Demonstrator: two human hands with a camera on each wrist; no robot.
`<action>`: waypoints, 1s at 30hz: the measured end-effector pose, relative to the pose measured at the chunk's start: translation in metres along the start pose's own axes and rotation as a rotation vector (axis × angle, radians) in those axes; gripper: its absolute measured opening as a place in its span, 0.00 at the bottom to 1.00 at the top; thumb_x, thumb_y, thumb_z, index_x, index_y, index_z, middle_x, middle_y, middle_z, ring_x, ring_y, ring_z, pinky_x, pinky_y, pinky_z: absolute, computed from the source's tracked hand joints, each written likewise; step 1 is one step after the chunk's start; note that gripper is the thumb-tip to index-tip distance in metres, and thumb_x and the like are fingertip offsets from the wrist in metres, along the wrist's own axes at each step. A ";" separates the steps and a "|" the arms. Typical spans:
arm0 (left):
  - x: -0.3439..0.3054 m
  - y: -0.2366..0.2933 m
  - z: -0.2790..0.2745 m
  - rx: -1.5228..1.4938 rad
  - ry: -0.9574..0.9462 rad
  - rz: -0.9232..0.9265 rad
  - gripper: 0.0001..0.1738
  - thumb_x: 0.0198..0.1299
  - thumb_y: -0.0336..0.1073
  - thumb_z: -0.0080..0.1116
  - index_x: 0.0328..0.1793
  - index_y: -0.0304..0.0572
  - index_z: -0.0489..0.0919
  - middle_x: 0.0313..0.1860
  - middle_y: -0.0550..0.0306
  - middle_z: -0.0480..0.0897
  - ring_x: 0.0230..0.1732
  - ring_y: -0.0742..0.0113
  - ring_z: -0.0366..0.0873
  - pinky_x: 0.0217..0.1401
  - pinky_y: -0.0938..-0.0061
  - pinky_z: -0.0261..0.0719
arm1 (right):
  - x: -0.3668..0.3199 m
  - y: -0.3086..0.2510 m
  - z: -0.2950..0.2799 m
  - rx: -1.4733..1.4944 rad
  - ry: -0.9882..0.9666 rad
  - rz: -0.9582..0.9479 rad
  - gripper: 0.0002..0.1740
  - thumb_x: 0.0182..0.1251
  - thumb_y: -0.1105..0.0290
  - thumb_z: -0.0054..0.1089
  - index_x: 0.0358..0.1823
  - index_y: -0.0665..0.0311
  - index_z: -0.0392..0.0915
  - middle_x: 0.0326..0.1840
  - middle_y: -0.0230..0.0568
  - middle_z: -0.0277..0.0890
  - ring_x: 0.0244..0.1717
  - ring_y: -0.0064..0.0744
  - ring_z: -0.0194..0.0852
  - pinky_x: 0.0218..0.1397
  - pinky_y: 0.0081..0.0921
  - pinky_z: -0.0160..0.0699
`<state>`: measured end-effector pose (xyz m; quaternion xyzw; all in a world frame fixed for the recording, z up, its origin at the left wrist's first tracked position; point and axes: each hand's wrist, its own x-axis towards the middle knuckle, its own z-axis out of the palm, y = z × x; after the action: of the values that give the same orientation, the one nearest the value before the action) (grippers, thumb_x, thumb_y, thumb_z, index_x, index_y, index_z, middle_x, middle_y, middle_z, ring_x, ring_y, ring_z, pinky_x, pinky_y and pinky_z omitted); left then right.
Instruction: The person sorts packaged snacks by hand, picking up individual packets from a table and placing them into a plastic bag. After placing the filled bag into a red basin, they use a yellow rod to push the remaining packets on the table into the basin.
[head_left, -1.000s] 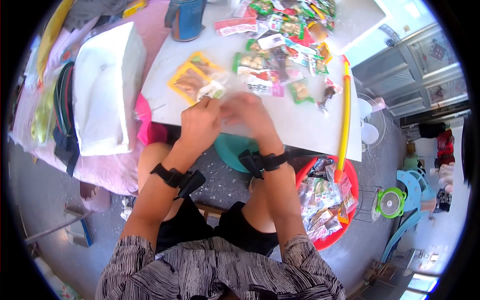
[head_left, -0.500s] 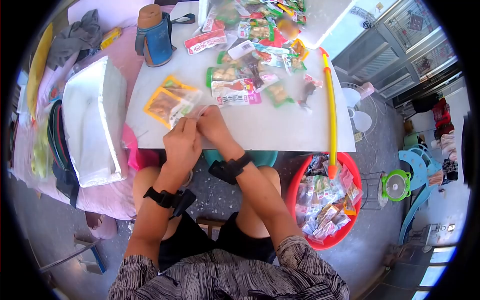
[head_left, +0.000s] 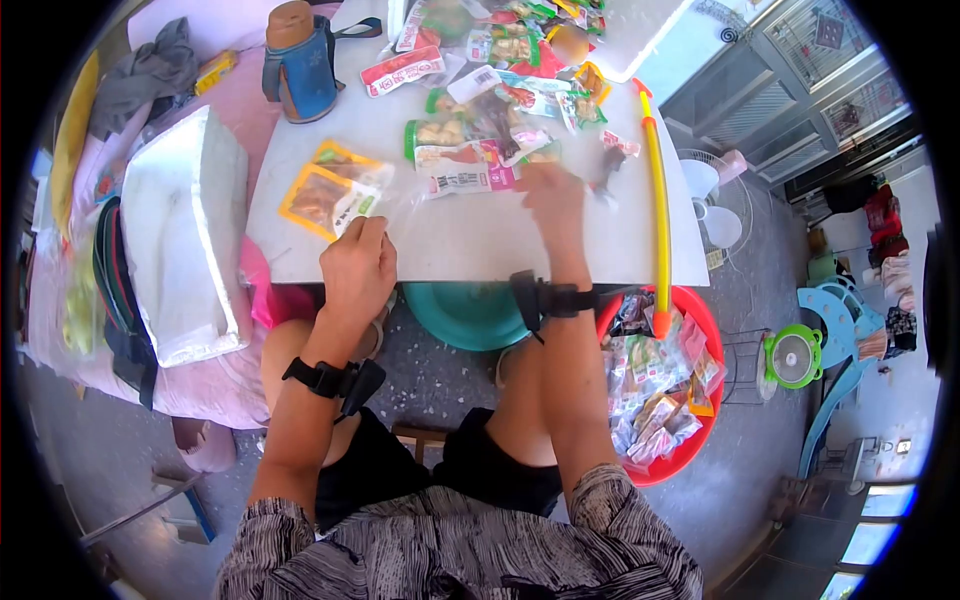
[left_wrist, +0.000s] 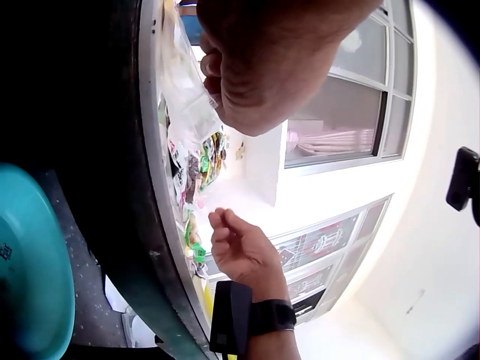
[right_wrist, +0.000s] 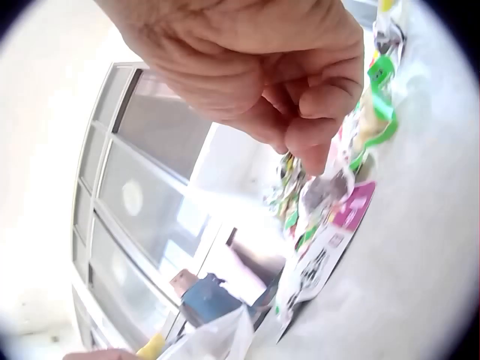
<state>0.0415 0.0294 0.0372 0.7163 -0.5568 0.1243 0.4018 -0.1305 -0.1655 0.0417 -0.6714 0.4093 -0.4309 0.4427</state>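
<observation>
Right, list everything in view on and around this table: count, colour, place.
table: one, white, centre.
snack packets: many, mixed colours, table's far side.
orange packets: about two, orange-yellow, beside the left hand.
clear bag: one, transparent, at the left hand.
bottle carrier: one, blue, table's far left corner.
tube: one, yellow with red ends, along table's right edge.
basin: one, teal, under the table.
tub: one, red, floor at right, holds packets.
foam box: one, white, left of table.
left hand: pinches the clear bag.
right hand: loosely curled, over the snack packets.
</observation>
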 end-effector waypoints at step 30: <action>0.001 -0.016 0.019 0.087 -0.222 -0.030 0.03 0.52 0.28 0.55 0.29 0.36 0.74 0.27 0.44 0.79 0.29 0.44 0.80 0.31 0.55 0.77 | -0.028 0.030 -0.164 -1.234 0.380 0.356 0.25 0.53 0.59 0.63 0.48 0.70 0.75 0.47 0.55 0.76 0.48 0.60 0.75 0.51 0.47 0.77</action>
<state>0.0509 0.0166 0.0186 0.7506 -0.5814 0.0623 0.3077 -0.2983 -0.1878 0.0460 -0.6364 0.7559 -0.1491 -0.0378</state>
